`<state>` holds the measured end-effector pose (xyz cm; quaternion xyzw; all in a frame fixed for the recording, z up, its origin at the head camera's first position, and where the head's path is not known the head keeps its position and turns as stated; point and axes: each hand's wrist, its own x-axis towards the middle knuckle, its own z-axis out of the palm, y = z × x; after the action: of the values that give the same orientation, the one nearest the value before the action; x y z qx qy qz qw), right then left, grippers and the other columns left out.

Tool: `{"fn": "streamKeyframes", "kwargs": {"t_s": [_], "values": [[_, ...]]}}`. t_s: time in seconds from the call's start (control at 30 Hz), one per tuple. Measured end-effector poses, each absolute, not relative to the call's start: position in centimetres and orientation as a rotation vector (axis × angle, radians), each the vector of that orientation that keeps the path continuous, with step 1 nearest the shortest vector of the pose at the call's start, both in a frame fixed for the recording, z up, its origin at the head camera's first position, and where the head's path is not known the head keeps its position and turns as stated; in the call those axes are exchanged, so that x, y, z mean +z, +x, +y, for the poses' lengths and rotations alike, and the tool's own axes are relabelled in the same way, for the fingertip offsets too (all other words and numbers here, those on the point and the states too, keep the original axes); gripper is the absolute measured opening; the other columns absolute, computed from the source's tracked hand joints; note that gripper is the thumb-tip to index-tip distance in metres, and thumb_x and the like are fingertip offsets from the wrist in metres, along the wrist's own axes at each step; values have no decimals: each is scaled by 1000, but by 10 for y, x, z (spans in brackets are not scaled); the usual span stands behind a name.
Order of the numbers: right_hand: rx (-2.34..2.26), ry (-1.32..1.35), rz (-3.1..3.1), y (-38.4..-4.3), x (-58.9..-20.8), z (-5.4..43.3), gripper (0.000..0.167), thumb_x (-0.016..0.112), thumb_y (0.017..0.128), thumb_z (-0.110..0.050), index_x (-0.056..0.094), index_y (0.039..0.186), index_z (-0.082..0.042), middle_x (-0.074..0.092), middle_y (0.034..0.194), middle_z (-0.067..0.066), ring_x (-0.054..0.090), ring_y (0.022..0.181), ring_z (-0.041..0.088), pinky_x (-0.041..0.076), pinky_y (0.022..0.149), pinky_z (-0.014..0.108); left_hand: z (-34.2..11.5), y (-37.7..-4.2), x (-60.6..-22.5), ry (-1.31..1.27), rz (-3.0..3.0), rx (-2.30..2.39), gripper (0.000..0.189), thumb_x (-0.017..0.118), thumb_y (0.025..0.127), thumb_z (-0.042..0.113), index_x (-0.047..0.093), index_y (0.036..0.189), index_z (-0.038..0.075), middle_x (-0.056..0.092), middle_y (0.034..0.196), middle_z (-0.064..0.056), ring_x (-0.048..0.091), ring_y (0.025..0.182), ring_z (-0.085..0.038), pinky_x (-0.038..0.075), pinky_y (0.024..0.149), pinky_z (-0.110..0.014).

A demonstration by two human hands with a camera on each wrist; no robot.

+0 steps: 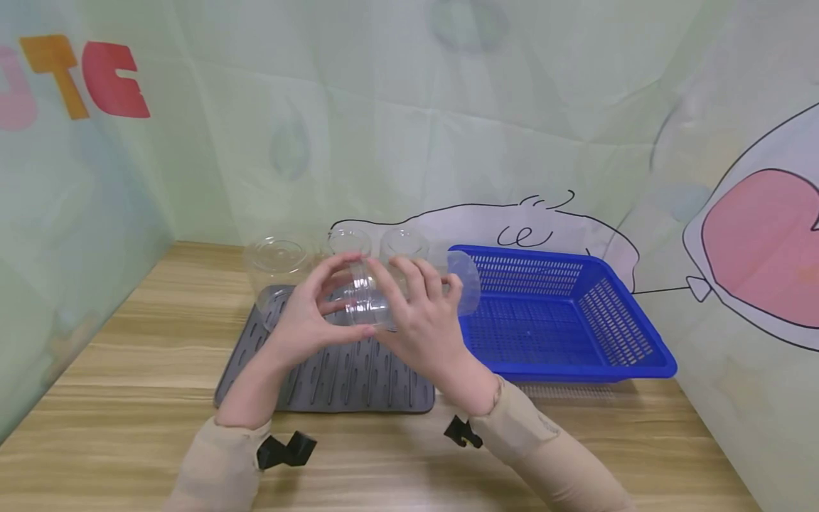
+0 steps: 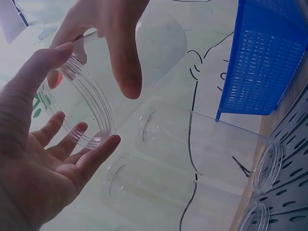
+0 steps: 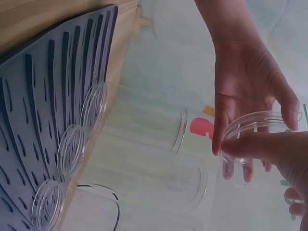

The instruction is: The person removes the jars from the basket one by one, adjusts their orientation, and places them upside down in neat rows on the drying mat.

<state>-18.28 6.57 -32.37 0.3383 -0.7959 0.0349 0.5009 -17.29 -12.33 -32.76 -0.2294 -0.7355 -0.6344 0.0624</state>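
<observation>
A clear plastic jar (image 1: pixel 371 297) is held sideways above the grey ribbed drying mat (image 1: pixel 335 395). My left hand (image 1: pixel 302 318) grips it around the threaded mouth, thumb below and fingers above in the head view. The jar's body is in the grip of my right hand (image 1: pixel 427 313), with its base end pointing right. In the left wrist view the mouth's screw threads (image 2: pixel 96 103) show between thumb and fingertips. Behind the hands, three similar jars stand mouth down on the mat: a left jar (image 1: pixel 279 254), a middle jar (image 1: pixel 348 240) and a right jar (image 1: pixel 404 243).
A blue plastic basket (image 1: pixel 576 371) with slotted walls stands right of the mat. Both are on a wood-grain table (image 1: pixel 121 355). A printed cloth backdrop (image 1: pixel 409 142) hangs close behind. Black clips (image 1: pixel 286 450) sit by the sleeves.
</observation>
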Motion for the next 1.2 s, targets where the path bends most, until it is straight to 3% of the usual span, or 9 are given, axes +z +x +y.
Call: {"fn": "streamKeyframes", "kwargs": {"t_s": [0.2,0.37,0.47,0.53,0.67,0.77,0.93,1.03,1.2], "values": [[195,893,-1847,-186,-321,73,95,87,58,-60,52,134,-13,56,126,9,47,116,27,30,85,49,-126,-171,-326,-670,-2214,-1918,89,81,69,-8,38,146,6,40,150,-11,41,137,-35,47,105,-53],[412,896,-1704,-192,-319,85,95,89,56,-55,51,128,-6,58,122,11,49,112,30,30,83,47,-133,-171,-325,-640,-2180,-1960,88,80,72,-7,36,147,8,37,152,-9,39,139,-30,50,103,-31],[655,852,-1664,-196,-321,94,88,87,64,-49,51,127,1,56,123,15,48,112,31,31,87,43,-138,-173,-328,-670,-2073,-2060,85,76,73,-11,37,146,10,37,153,-10,43,137,-24,51,99,-22],[842,812,-1671,-199,-322,99,87,82,72,-51,48,129,6,53,127,19,47,118,31,33,97,42,-141,-175,-330,-719,-1965,-2137,84,73,73,-15,39,145,12,39,152,-10,46,134,-21,52,98,-23],[1258,741,-1753,-201,-325,106,101,72,75,-64,38,139,7,44,142,23,39,134,25,31,109,42,-144,-180,-336,-820,-1762,-2272,82,63,72,-22,41,143,15,43,149,-6,52,128,-15,55,97,-27],[1626,734,-1769,-200,-326,108,114,75,71,-65,25,148,3,33,152,21,32,140,23,29,114,49,-143,-182,-338,-857,-1672,-2331,82,58,71,-22,42,142,16,45,147,-2,53,126,-15,55,97,-29],[2191,728,-1614,-202,-329,106,132,85,62,-57,7,155,-5,17,161,19,23,147,33,19,121,58,-137,-183,-339,-888,-1651,-2367,80,58,72,-19,43,141,18,45,145,-1,53,126,-14,54,99,-31],[2417,722,-1504,-202,-335,103,138,87,60,-54,1,156,-7,13,162,19,30,144,29,29,120,52,-134,-183,-339,-895,-1677,-2370,80,59,72,-18,43,142,19,46,144,2,53,127,-13,54,98,-30],[2711,799,-1230,-202,-344,97,122,87,64,-47,15,156,-15,41,152,8,50,130,19,48,107,41,-132,-183,-339,-895,-1722,-2352,80,63,74,-15,41,143,19,44,146,0,52,128,-12,54,98,-29]]}}
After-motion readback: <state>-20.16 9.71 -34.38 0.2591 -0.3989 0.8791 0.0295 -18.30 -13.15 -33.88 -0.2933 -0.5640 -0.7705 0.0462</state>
